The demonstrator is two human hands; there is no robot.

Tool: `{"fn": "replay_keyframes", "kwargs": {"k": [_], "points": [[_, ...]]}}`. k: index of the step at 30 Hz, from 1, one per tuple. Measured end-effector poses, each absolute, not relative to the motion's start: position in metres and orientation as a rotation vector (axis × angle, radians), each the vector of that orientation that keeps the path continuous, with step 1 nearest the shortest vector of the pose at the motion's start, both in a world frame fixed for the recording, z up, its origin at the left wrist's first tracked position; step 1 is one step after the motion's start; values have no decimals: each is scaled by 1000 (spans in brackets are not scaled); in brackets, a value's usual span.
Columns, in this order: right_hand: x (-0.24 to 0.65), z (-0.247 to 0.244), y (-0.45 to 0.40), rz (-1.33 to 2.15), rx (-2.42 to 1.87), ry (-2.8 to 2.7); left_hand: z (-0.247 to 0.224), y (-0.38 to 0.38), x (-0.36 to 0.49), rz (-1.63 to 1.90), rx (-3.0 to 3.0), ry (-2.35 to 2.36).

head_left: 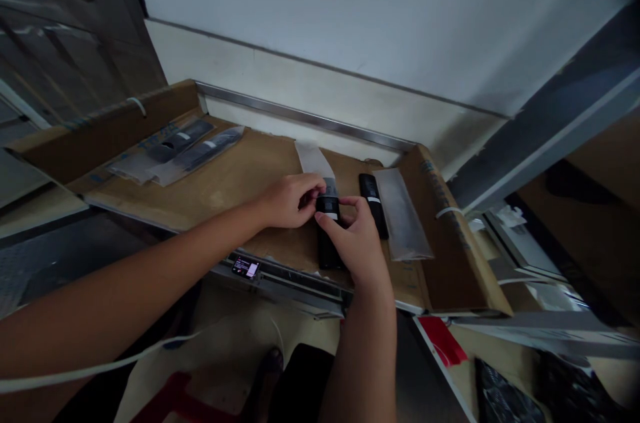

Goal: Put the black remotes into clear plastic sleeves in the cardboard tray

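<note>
In the head view, nearest the camera, the person's forearms reach over the near edge of the cardboard tray (260, 159). The black remote (330, 249) lies just inside that edge, right of its middle, its long axis running from near edge towards far edge. The right hand (357, 236) grips it from the right side, thumb across the white band, fingers narrow around the body. The left hand (293, 201) is at its far end, on the left, thumb and forefinger pinched together at the mouth of a plastic sleeve (311, 159); exactly what they pinch is hard to tell. The sleeve stretches beyond the fingers towards the far edge, roughly in line with the remote. Right of the right hand, near the tray's right flap, lie a second remote (375, 209) and a flat sleeve (403, 213).
</note>
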State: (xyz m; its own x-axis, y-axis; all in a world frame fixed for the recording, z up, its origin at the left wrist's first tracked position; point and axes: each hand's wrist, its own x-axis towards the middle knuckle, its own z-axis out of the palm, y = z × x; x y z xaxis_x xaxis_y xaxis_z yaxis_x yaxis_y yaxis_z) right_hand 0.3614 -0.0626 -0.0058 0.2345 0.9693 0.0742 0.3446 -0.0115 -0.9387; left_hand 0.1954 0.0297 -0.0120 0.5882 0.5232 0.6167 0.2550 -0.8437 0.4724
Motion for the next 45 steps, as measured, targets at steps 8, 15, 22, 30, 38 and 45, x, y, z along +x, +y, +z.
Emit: {"fn": "replay_keyframes", "kwargs": {"k": [8, 15, 22, 30, 38, 45], "points": [[356, -12, -57, 788, -1376, -1258, -12, 31, 196, 1181, 2485, 623], [349, -17, -51, 595, -1379, -1214, -13, 31, 196, 1204, 2516, 587], [349, -21, -47, 504, -1471, -1139, -11, 25, 196, 1165, 2504, 583], [352, -21, -47, 674, -1299, -1175, -10, 23, 198, 1179, 2505, 580], [348, -12, -52, 855, -1129, -1122, -12, 27, 199, 1257, 2408, 596], [339, -7, -54, 1084, -1112, -780, -13, 26, 199, 1236, 2423, 603]]}}
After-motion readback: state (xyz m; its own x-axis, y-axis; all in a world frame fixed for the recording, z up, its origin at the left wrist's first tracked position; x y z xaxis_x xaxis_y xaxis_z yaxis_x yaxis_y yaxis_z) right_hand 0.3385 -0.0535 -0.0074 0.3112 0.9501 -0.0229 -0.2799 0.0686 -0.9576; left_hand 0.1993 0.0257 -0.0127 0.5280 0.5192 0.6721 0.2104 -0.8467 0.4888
